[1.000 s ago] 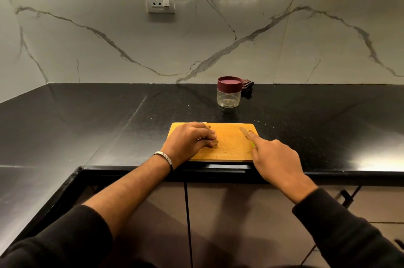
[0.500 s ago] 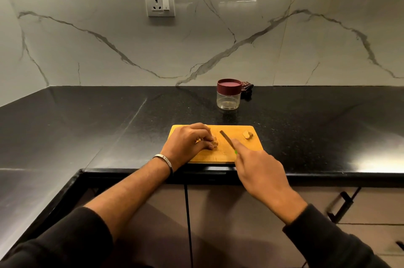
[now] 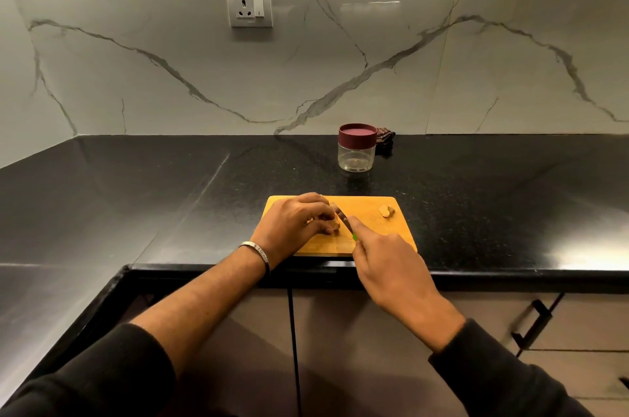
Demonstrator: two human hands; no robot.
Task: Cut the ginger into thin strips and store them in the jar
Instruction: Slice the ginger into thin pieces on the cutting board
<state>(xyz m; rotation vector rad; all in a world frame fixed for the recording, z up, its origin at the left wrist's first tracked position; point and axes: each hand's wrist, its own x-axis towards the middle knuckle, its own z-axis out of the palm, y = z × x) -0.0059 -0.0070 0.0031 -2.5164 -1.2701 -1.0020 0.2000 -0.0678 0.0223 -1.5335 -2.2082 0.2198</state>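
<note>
A wooden cutting board (image 3: 371,239) lies at the counter's front edge. My left hand (image 3: 292,224) curls over a piece of ginger (image 3: 336,223) on the board's left half and holds it down. My right hand (image 3: 391,263) grips a knife (image 3: 343,218) with a green handle, its blade resting against the right side of that ginger. A small cut-off ginger piece (image 3: 386,210) lies near the board's far right corner. Behind the board stands a clear jar (image 3: 356,152) with its maroon lid on.
A dark cloth (image 3: 386,139) sits behind the jar against the marble wall. The black counter (image 3: 170,195) stretches left and right and wraps round at the left. Cabinet doors with a black handle (image 3: 531,324) lie below the front edge.
My right hand has carried the knife leftward from the board's right side to the ginger under my left hand. The small cut piece came into view at the far right corner.
</note>
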